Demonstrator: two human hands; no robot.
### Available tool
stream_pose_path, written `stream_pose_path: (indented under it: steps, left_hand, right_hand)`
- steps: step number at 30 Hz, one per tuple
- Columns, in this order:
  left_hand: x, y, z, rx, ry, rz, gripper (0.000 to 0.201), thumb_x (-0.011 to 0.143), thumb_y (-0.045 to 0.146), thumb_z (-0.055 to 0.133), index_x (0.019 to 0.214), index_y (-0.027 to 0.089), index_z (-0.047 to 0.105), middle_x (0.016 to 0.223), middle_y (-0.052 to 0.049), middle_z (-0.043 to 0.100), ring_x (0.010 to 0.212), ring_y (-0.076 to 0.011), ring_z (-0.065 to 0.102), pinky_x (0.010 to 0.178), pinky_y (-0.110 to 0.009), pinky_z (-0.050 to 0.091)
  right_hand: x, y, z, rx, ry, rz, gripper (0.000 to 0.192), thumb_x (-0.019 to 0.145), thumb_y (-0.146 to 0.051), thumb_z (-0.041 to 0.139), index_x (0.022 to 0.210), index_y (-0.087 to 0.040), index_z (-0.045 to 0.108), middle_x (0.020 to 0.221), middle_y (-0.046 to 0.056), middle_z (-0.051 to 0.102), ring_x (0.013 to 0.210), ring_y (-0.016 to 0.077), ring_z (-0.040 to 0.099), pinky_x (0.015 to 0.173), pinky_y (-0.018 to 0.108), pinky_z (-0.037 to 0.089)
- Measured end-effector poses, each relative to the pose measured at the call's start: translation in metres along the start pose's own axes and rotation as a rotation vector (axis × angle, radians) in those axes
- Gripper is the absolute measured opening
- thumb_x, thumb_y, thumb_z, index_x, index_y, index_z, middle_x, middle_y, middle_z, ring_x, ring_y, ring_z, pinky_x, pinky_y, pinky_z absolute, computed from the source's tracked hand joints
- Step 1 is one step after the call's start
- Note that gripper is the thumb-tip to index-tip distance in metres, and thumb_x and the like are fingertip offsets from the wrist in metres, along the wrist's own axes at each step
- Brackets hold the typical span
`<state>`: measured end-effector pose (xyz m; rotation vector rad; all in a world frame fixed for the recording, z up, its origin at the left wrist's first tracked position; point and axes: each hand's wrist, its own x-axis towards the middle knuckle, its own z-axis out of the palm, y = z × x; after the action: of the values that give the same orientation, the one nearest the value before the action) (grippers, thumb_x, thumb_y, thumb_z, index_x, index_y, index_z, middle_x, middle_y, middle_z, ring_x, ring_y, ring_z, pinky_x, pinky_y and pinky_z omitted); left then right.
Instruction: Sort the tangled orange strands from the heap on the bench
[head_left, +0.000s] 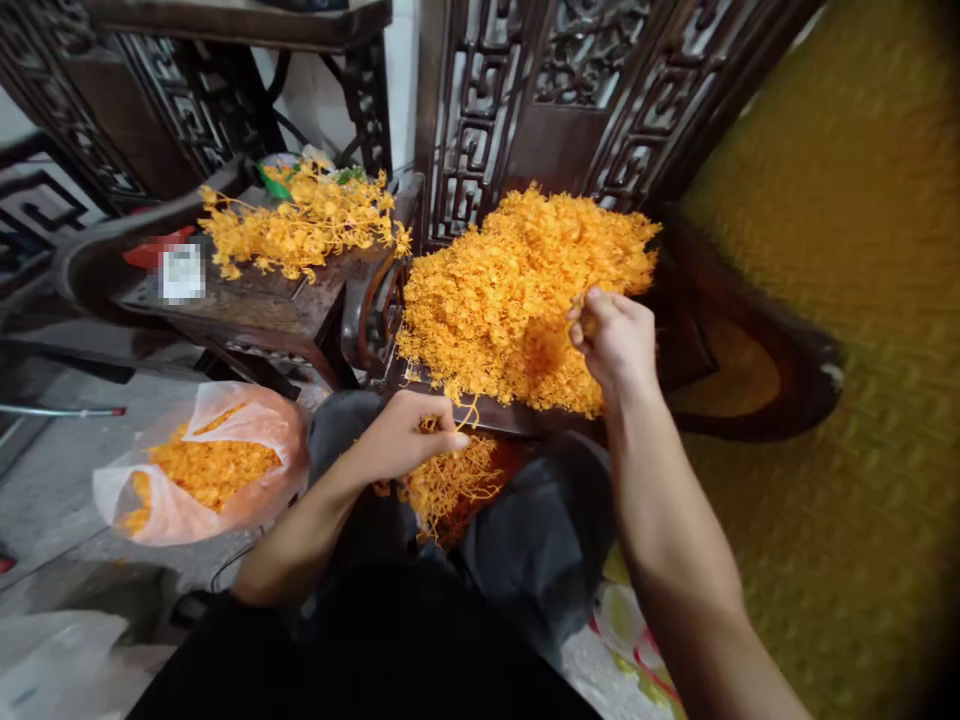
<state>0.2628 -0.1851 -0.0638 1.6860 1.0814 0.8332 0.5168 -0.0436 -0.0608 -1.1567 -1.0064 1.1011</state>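
Head cam view: right hand [615, 335] is pinched shut on a small bit of the big orange flower heap [517, 295], at the heap's right front, fingers closed w/ a tuft between them. Left hand [409, 435] sits lower, near the front edge of the dark carved chair seat [720, 390] that carries the heap, closed around a bunch of strung orange strands [446, 480] that hangs down over the lap.

Risks, as I judge them — the heap reaches right up to the seat's front edge, so any tug from the right hand could drag loose pieces over that edge onto the lap or floor. The strands look thin and tangled; pulling one tuft free may bring a clump w/ it, or snap a stem. The hanging bunch is held only at its top, so a slack left grip would let it slide off the knees.

Plastic bag [202, 470] w/ more orange bits lies on the floor at left, mouth open and sagging — a knock from the left elbow could spill it. Second, sparser pile [300, 220] lies on the neighbouring carved seat, well apart from both hands.
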Motion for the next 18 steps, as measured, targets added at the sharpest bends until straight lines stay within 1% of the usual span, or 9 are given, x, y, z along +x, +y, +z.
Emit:
stream_pose_path:
  steps: [2,4,6,8,11,14,16,17,18]
  left_hand:
    - [-0.006,-0.006,-0.005,0.013,0.007,-0.013,0.026,0.085,0.033,0.070,0.064,0.020,0.064,0.062,0.001,0.061,0.061,-0.0120,0.052,0.062,-0.027,0.037]
    - [-0.006,-0.011,-0.007,0.030,-0.011,-0.009,0.024,0.085,0.033,0.071,0.065,0.020,0.066,0.063,0.001,0.063,0.061,-0.0125,0.054,0.061,-0.027,0.039]
    - [-0.004,-0.011,-0.008,0.069,-0.030,0.037,0.023,0.084,0.032,0.073,0.066,0.020,0.067,0.063,0.000,0.065,0.060,-0.0125,0.055,0.062,-0.028,0.039]
    - [0.000,-0.009,-0.008,0.101,-0.057,0.110,0.022,0.084,0.029,0.074,0.065,0.020,0.066,0.063,0.001,0.065,0.058,-0.0121,0.055,0.062,-0.028,0.038]
    - [0.004,-0.006,-0.005,0.128,-0.104,0.185,0.021,0.083,0.027,0.075,0.064,0.021,0.067,0.062,0.001,0.065,0.057,-0.0125,0.056,0.062,-0.028,0.037]
    - [0.006,-0.005,-0.002,0.150,-0.127,0.197,0.018,0.080,0.022,0.075,0.063,0.021,0.069,0.064,0.001,0.067,0.059,-0.0139,0.059,0.062,-0.028,0.038]
    - [0.007,-0.005,0.000,0.164,-0.124,0.189,0.018,0.077,0.020,0.076,0.061,0.022,0.069,0.063,0.000,0.067,0.059,-0.0143,0.059,0.061,-0.028,0.038]
    - [0.008,-0.005,0.001,0.166,-0.113,0.176,0.018,0.076,0.019,0.077,0.060,0.022,0.069,0.062,0.001,0.066,0.057,-0.0141,0.058,0.060,-0.028,0.037]
    - [0.009,-0.005,0.001,0.163,-0.079,0.154,0.019,0.076,0.020,0.077,0.060,0.022,0.069,0.059,0.001,0.065,0.055,-0.0138,0.056,0.058,-0.028,0.036]
  right_hand:
    - [-0.012,-0.006,-0.003,-0.068,-0.228,0.073,0.036,0.078,-0.045,0.079,0.094,-0.015,0.068,0.077,0.004,0.071,0.042,0.0085,0.052,0.034,0.020,0.029]
    - [-0.033,-0.012,0.000,-0.094,-0.454,0.194,0.046,0.079,-0.045,0.079,0.113,-0.016,0.068,0.086,0.006,0.074,0.044,0.0104,0.055,0.035,0.021,0.031]
    - [-0.053,-0.018,0.006,-0.093,-0.591,0.273,0.045,0.080,-0.044,0.079,0.114,-0.017,0.068,0.084,0.005,0.072,0.045,0.0099,0.054,0.035,0.021,0.029]
    - [-0.065,-0.025,0.012,-0.130,-0.671,0.272,0.038,0.083,-0.049,0.077,0.101,-0.017,0.067,0.080,0.003,0.068,0.047,0.0091,0.051,0.035,0.020,0.027]
    - [-0.072,-0.035,0.018,-0.395,-0.787,0.113,0.039,0.090,-0.057,0.070,0.091,-0.018,0.065,0.070,-0.001,0.060,0.051,0.0097,0.048,0.041,0.021,0.033]
    - [-0.081,-0.045,0.025,-0.728,-0.970,-0.160,0.040,0.094,-0.058,0.065,0.097,-0.019,0.070,0.082,0.004,0.069,0.070,0.0154,0.062,0.063,0.027,0.050]
    - [-0.089,-0.047,0.030,-0.834,-1.078,-0.286,0.041,0.097,-0.057,0.062,0.092,-0.018,0.071,0.090,0.007,0.072,0.079,0.0185,0.066,0.074,0.031,0.052]
    - [-0.092,-0.046,0.032,-0.861,-1.059,-0.332,0.042,0.098,-0.057,0.060,0.088,-0.018,0.071,0.088,0.007,0.072,0.078,0.0189,0.065,0.075,0.032,0.052]
    - [-0.095,-0.044,0.034,-0.881,-0.977,-0.377,0.042,0.098,-0.056,0.060,0.084,-0.018,0.070,0.083,0.006,0.071,0.075,0.0188,0.064,0.074,0.032,0.051]
